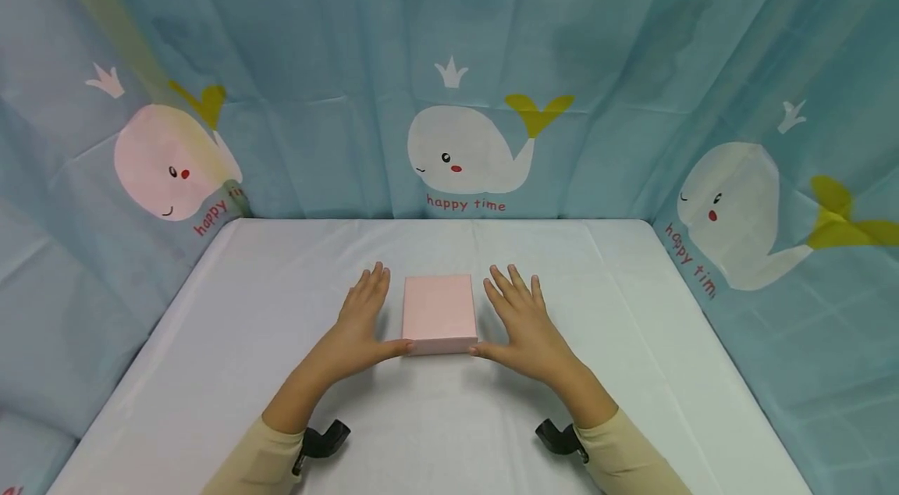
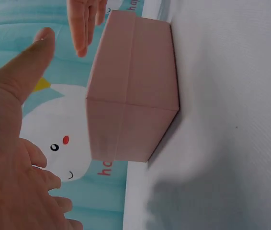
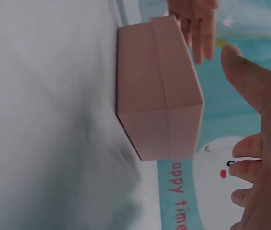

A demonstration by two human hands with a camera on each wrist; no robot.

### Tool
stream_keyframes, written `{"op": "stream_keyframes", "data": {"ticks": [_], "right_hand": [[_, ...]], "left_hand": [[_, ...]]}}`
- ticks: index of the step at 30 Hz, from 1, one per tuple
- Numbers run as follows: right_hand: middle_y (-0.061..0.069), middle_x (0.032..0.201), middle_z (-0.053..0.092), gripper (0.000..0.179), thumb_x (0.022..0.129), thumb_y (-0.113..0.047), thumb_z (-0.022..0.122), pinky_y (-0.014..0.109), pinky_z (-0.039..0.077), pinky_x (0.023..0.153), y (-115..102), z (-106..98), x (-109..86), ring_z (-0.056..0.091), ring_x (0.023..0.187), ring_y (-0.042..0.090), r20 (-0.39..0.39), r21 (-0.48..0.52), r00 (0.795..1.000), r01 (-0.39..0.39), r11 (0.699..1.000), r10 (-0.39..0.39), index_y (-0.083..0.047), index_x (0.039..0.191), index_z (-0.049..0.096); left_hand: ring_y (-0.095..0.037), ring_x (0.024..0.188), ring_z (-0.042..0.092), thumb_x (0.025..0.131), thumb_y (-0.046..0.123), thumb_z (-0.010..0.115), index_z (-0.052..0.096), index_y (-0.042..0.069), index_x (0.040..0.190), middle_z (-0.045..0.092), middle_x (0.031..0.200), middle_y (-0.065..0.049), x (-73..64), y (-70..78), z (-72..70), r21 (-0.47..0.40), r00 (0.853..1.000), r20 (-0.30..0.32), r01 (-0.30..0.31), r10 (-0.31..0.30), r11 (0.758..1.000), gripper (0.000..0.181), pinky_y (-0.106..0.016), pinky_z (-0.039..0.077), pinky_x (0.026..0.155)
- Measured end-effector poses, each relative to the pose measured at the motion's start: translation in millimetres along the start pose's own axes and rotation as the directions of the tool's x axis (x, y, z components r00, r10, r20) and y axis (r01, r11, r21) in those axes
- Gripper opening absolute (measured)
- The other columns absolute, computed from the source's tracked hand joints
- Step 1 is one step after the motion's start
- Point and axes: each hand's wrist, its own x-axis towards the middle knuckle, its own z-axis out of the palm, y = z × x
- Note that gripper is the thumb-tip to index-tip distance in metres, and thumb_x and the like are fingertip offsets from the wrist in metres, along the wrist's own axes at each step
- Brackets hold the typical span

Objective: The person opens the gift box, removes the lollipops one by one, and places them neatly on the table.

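Observation:
A pink square box with its lid on rests on the white table between my two hands. Its lid seam shows along the side of the box in the left wrist view. On the box's left my left hand is spread, fingers straight and thumb near the front left corner. My right hand mirrors it on the other side, thumb near the front right corner. Both wrist views show a gap between the near hand and the box. Neither hand holds anything.
The white cloth-covered table meets a blue curtain printed with whales at the back and both sides. A black wrist mount sits at the left cuff, and another black mount at the right one.

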Motion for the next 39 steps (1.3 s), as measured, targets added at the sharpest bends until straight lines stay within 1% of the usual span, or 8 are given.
{"op": "stream_keyframes", "data": {"ticks": [3,8,11,17,24,28,33,39], "right_hand": [[0.012,0.170,0.022,0.108,0.083,-0.069,0.073,0.070,0.006,0.124,-1,5,2.0,0.009,0.159,0.036,0.005,0.024,1.000,0.002,1.000,-0.002,-0.002,0.159,0.034],[0.012,0.169,0.025,0.108,0.083,-0.065,0.076,0.064,0.007,0.127,-2,13,4.7,0.013,0.158,0.036,0.038,0.088,0.999,-0.014,0.996,0.011,0.000,0.158,0.035],[0.011,0.168,0.027,0.106,0.083,-0.064,0.077,0.061,0.009,0.128,-1,16,7.3,0.015,0.158,0.035,0.054,0.103,0.998,-0.040,0.994,0.035,-0.001,0.158,0.035],[0.012,0.166,0.032,0.103,0.082,-0.059,0.080,0.059,0.014,0.128,2,21,7.6,0.020,0.157,0.035,0.075,0.126,0.995,-0.077,0.989,0.068,0.000,0.156,0.039],[0.014,0.164,0.036,0.103,0.082,-0.058,0.081,0.057,0.014,0.129,4,29,6.4,0.023,0.156,0.037,0.124,0.179,0.989,-0.103,0.978,0.082,0.001,0.156,0.039],[0.015,0.164,0.036,0.102,0.083,-0.056,0.081,0.056,0.015,0.129,4,33,6.9,0.025,0.155,0.038,0.138,0.202,0.987,-0.106,0.974,0.078,0.001,0.156,0.038],[0.016,0.162,0.039,0.094,0.086,-0.049,0.080,0.058,0.020,0.127,2,35,7.1,0.029,0.153,0.038,0.121,0.237,0.989,-0.110,0.965,0.083,-0.001,0.156,0.040],[0.013,0.162,0.040,0.090,0.087,-0.046,0.080,0.057,0.025,0.126,2,35,7.2,0.031,0.153,0.036,0.150,0.263,0.981,-0.158,0.952,0.121,-0.006,0.157,0.040]], "left_hand": [[-0.037,0.159,-0.004,0.073,0.070,0.081,0.004,0.007,0.165,-0.002,0.173,-0.011,2.9,1.4,5.0,-0.004,1.000,0.014,0.004,-0.004,1.000,0.136,-0.063,0.006,0.127],[-0.039,0.159,0.001,0.074,0.059,0.087,0.005,0.004,0.164,-0.001,0.173,-0.012,9.5,2.6,10.4,0.000,0.999,0.034,-0.002,0.002,1.000,0.134,-0.062,0.011,0.128],[-0.039,0.158,0.002,0.075,0.061,0.085,0.005,0.001,0.164,0.000,0.172,-0.015,13.0,0.0,11.6,0.003,0.998,0.056,0.000,0.000,1.000,0.134,-0.061,0.014,0.127],[-0.040,0.158,0.004,0.074,0.064,0.084,0.005,-0.004,0.162,0.003,0.171,-0.021,12.9,-6.7,13.3,-0.015,0.993,0.114,0.034,-0.032,0.999,0.136,-0.059,0.017,0.127],[-0.042,0.156,0.012,0.079,0.061,0.082,0.013,-0.006,0.161,0.013,0.168,-0.025,13.6,-12.2,20.4,-0.033,0.987,0.156,0.047,-0.041,0.998,0.127,-0.059,0.020,0.127],[-0.043,0.155,0.017,0.081,0.058,0.082,0.014,-0.002,0.162,0.018,0.168,-0.024,13.5,-13.0,24.0,-0.054,0.989,0.146,0.038,-0.029,0.998,0.122,-0.059,0.024,0.125],[-0.040,0.155,0.023,0.081,0.050,0.085,0.017,0.003,0.164,0.024,0.167,-0.021,15.0,-10.8,26.1,-0.065,0.994,0.110,0.031,-0.024,0.997,0.117,-0.057,0.027,0.125],[-0.035,0.153,0.028,0.081,0.047,0.086,0.018,0.001,0.163,0.026,0.166,-0.020,15.5,-7.0,25.1,-0.064,0.993,0.113,0.033,-0.025,0.997,0.116,-0.052,0.030,0.125]]}}
